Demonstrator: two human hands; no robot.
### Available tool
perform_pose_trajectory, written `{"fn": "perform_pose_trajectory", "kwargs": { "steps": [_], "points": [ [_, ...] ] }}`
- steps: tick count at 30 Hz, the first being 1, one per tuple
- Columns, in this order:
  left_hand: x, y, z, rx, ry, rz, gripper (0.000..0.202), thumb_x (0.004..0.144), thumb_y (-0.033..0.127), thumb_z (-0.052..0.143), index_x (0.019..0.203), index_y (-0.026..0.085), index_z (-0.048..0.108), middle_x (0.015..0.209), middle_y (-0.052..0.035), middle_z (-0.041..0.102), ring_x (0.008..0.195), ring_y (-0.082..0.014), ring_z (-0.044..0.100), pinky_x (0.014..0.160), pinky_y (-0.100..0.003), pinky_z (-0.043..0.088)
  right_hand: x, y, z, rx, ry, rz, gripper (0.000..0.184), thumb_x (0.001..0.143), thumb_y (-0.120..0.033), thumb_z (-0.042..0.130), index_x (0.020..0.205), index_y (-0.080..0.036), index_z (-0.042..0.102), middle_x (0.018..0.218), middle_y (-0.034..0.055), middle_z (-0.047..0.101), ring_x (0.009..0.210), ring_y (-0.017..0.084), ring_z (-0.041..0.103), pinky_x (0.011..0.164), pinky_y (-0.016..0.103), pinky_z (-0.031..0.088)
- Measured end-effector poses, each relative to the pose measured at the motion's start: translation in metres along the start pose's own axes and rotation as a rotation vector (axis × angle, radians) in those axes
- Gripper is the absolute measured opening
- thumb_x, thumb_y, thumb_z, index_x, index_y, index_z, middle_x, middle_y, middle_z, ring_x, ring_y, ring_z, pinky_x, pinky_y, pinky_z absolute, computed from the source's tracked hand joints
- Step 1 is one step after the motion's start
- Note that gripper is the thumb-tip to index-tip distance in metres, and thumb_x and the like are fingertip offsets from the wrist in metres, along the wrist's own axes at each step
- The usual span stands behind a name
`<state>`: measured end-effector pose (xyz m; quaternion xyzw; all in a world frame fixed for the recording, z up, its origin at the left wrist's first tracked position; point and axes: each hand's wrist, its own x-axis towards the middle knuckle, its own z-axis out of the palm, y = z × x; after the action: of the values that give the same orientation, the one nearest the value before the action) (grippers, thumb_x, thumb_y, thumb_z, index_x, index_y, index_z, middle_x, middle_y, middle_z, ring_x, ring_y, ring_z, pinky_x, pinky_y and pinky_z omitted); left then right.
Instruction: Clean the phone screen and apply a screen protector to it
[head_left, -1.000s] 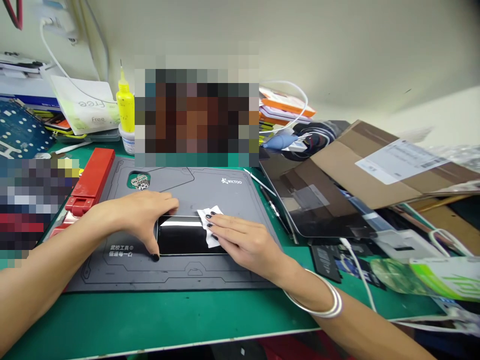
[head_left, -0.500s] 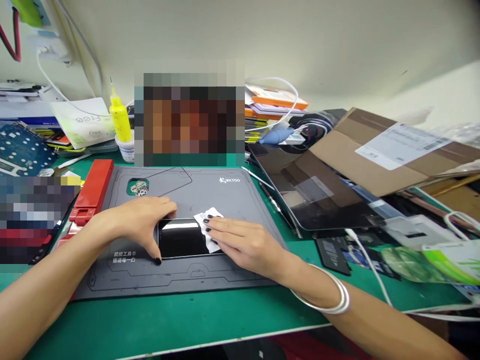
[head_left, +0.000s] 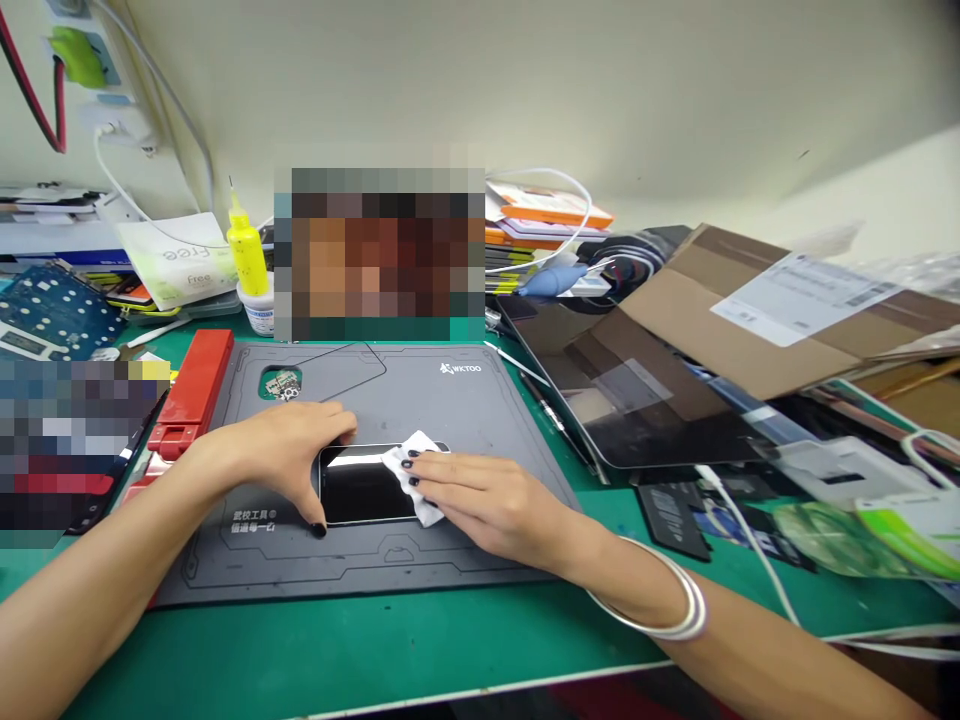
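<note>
A smartphone [head_left: 360, 492] with a glossy black screen lies flat on a grey work mat [head_left: 480, 420]. My left hand [head_left: 289, 450] grips its left end, the thumb at the near corner and the curled fingers at the far corner. A crumpled white tissue [head_left: 424, 512] rests on the right part of the screen. My right hand [head_left: 487, 500] presses it down under its fingertips, and the fingers lie close together. Tissue and hand cover much of the phone's right end; its far right corner shows.
Left of the mat is a red tool [head_left: 196, 385]. Behind stand a yellow needle bottle [head_left: 246, 250] and a white tub [head_left: 260, 310]. A large dark screen panel [head_left: 600, 400], a pen-like tool [head_left: 551, 410] and a cardboard box [head_left: 675, 300] crowd the right. Small metal parts [head_left: 283, 385] lie in the mat's cutout.
My right hand has slid the tissue slightly left across the screen, and the tissue is more bunched. My left hand keeps its grip on the phone. The whole view has shifted a little.
</note>
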<state>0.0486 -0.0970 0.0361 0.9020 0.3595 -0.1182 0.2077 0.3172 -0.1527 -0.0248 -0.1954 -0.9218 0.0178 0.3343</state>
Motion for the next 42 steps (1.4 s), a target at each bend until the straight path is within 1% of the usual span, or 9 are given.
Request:
{"fn": "perform_pose_trajectory", "kwargs": {
  "steps": [3,15,21,26,30,36,38,40,42],
  "points": [
    [0.0002,0.0003,0.0,-0.002,-0.006,-0.01,0.07,0.048,0.049,0.09,0.098,0.023,0.049,0.098,-0.0004,0.06,0.084,-0.0201,0.057,0.063,-0.027,0.036,-0.002,0.0022,0.0014,-0.061,0.014,0.054,0.023,0.095,-0.007,0.052,0.099,-0.012,0.074,0.107,0.0118,0.076,0.102,0.02,0.073,0.097,0.034,0.06],
    [0.0002,-0.003,0.0024,-0.025,0.007,0.002,0.071,0.048,0.052,0.089,0.1,0.023,0.051,0.099,-0.0006,0.061,0.085,-0.0219,0.058,0.063,-0.029,0.037,-0.0029,0.0015,0.0013,-0.067,0.011,0.059,0.024,0.093,-0.006,0.054,0.102,-0.013,0.074,0.109,0.0112,0.076,0.104,0.021,0.072,0.096,0.035,0.06],
    [0.0001,-0.0027,0.0025,-0.024,0.001,-0.004,0.071,0.049,0.05,0.09,0.101,0.023,0.05,0.1,-0.0005,0.06,0.086,-0.0214,0.057,0.064,-0.028,0.036,-0.0032,0.0014,0.0015,-0.086,0.011,0.058,0.024,0.094,-0.007,0.053,0.1,-0.015,0.074,0.108,0.0099,0.076,0.104,0.02,0.072,0.097,0.034,0.059],
    [-0.0007,-0.0024,0.0026,-0.037,0.002,0.002,0.071,0.049,0.05,0.09,0.1,0.024,0.049,0.1,-0.0005,0.059,0.085,-0.0211,0.057,0.064,-0.028,0.036,-0.0025,0.0009,0.0016,-0.083,0.006,0.047,0.022,0.095,-0.007,0.052,0.097,-0.009,0.074,0.107,0.0131,0.076,0.102,0.022,0.073,0.095,0.036,0.06],
    [-0.0006,-0.0033,0.0037,-0.032,0.007,0.008,0.071,0.049,0.05,0.089,0.101,0.024,0.049,0.1,-0.0008,0.059,0.086,-0.0213,0.057,0.065,-0.028,0.036,-0.0017,0.0002,0.0015,-0.094,0.01,0.046,0.022,0.095,-0.007,0.052,0.096,-0.009,0.073,0.106,0.0129,0.076,0.102,0.022,0.073,0.095,0.035,0.061],
    [0.0013,-0.0015,0.0036,-0.027,-0.012,-0.014,0.07,0.05,0.049,0.089,0.102,0.023,0.05,0.1,-0.0006,0.059,0.087,-0.0215,0.057,0.065,-0.028,0.036,-0.0028,-0.0035,0.0002,-0.169,0.045,0.138,0.021,0.095,-0.007,0.053,0.096,-0.012,0.073,0.106,0.0122,0.076,0.1,0.022,0.074,0.091,0.034,0.063],
    [0.0018,-0.0002,0.0034,-0.018,-0.012,-0.018,0.07,0.05,0.049,0.089,0.102,0.023,0.051,0.101,-0.0004,0.059,0.088,-0.0217,0.057,0.066,-0.029,0.036,-0.0035,-0.0058,0.0,-0.156,0.029,0.087,0.02,0.094,-0.006,0.054,0.096,-0.012,0.074,0.106,0.0121,0.076,0.101,0.022,0.074,0.091,0.034,0.063],
    [0.0016,0.0009,0.0034,-0.01,-0.008,-0.01,0.071,0.049,0.049,0.09,0.103,0.023,0.051,0.102,-0.0009,0.06,0.088,-0.0217,0.057,0.067,-0.029,0.036,-0.0036,-0.0071,0.0005,-0.08,-0.014,-0.012,0.02,0.094,-0.008,0.054,0.096,-0.011,0.074,0.106,0.0108,0.076,0.102,0.021,0.073,0.094,0.032,0.061],
    [0.0007,0.0017,0.0031,-0.012,-0.01,0.007,0.071,0.048,0.048,0.091,0.1,0.022,0.051,0.101,-0.0008,0.06,0.087,-0.0209,0.056,0.067,-0.028,0.036,-0.0031,-0.0062,0.0012,-0.017,-0.024,-0.036,0.02,0.096,-0.01,0.053,0.096,-0.012,0.073,0.105,0.0092,0.077,0.103,0.02,0.073,0.095,0.031,0.06]
  ]
}}
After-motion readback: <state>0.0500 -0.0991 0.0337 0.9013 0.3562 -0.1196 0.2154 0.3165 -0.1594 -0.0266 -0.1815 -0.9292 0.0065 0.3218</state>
